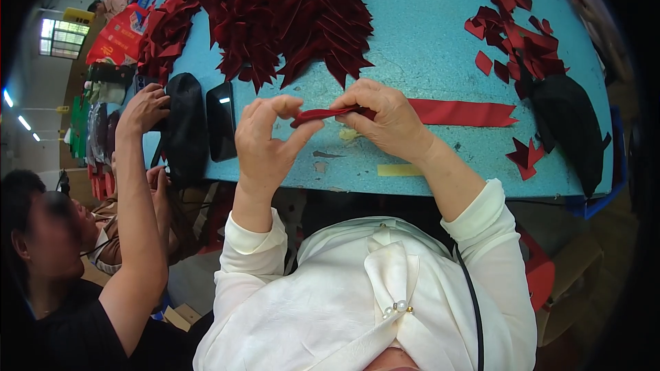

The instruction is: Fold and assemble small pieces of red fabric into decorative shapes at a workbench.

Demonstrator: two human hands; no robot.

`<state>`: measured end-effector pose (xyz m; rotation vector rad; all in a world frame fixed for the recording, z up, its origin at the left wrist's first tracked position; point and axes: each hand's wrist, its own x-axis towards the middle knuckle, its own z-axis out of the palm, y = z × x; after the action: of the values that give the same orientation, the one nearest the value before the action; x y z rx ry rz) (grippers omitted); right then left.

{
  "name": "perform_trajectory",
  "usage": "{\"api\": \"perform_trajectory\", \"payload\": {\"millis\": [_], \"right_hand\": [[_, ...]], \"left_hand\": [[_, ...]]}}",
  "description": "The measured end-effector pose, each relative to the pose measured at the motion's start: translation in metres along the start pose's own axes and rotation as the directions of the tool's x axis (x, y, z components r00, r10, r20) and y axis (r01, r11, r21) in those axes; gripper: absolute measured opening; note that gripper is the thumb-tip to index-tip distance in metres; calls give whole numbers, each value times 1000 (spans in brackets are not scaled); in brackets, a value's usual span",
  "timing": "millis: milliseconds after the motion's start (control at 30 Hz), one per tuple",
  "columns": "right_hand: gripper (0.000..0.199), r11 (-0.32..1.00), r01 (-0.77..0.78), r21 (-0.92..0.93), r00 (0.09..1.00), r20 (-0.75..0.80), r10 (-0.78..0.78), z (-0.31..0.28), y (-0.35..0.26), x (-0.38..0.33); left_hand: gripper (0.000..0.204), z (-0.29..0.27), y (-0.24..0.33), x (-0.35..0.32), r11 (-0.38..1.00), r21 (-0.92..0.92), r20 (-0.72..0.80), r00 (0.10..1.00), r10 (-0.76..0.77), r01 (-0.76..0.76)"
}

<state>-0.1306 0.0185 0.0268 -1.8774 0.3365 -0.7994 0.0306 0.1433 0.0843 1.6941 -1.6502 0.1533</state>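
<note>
My right hand (pixel 388 113) pinches a folded dark-red ribbon (pixel 323 115) between thumb and fingers, above the near part of the blue table. A flat red ribbon tail (pixel 464 112) with a notched end stretches out to the right from behind this hand. My left hand (pixel 265 141) is at the ribbon's folded left end, its thumb and index finger apart in a curve around that end. The thumb tip lies close to the ribbon's lower edge; whether it touches I cannot tell. A big heap of dark-red velvety bows (pixel 289 14) lies just beyond my hands.
Cut red scraps (pixel 509 34) are scattered at the far right, near a black bag (pixel 570 124). Left of my hands lie a dark phone (pixel 221 120) and a black pouch (pixel 184 124). A co-worker's arm (pixel 141 185) reaches to the table's left edge. Yellow tape (pixel 399 170) marks the near edge.
</note>
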Motion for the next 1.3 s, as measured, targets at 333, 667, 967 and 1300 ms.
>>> {"api": "perform_trajectory", "payload": {"millis": [333,667,967,1300], "right_hand": [[20,996,30,-90,1000,-4,-31,-2,4,-2],[18,987,27,-158,999,-17,-30,-11,1,2],[26,970,-100,-223,995,-2,103,-51,-33,12],[43,807,-368,462,927,113,358,-106,-21,25]], "left_hand": [[33,9,-10,3,969,-201,234,967,-98,147],[25,16,-21,14,966,-242,299,954,-13,90],[22,25,-15,50,903,-426,265,962,64,58],[23,62,-18,78,703,-692,211,977,-19,163]]}}
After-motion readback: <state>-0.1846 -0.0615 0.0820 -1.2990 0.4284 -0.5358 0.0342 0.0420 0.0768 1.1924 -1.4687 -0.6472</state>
